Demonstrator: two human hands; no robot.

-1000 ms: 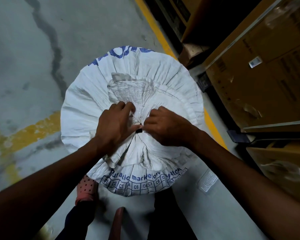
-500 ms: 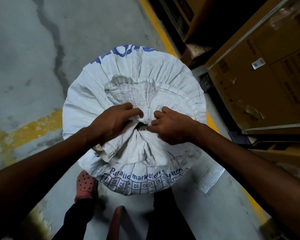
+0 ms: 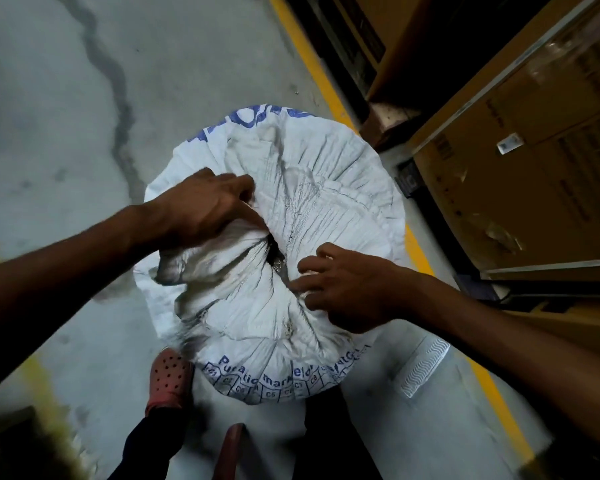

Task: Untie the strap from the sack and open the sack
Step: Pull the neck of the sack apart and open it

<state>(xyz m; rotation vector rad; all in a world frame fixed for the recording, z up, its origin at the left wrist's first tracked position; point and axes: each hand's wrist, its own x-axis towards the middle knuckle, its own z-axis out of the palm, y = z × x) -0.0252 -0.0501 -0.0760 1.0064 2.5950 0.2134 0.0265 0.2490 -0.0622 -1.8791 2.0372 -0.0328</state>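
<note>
A full white woven sack [image 3: 329, 188] with blue print stands upright on the floor below me. Its gathered mouth [image 3: 274, 251] shows a small dark gap at the centre. My left hand [image 3: 205, 206] grips a bunch of the sack's cloth on the left side of the mouth. On the right side, my right hand [image 3: 347, 289] pinches the folded cloth with its fingers. No strap shows in the frame.
Large cardboard boxes [image 3: 520, 161] stand close on the right behind a yellow floor line [image 3: 312, 60]. The grey concrete floor [image 3: 66, 116] spreads to the left. My foot in a pink perforated clog [image 3: 168, 375] stands by the sack's near side.
My hands have moved apart, the left one up and left with cloth in it, the right one to the right. The sack's mouth has loosened and a dark gap has widened.
</note>
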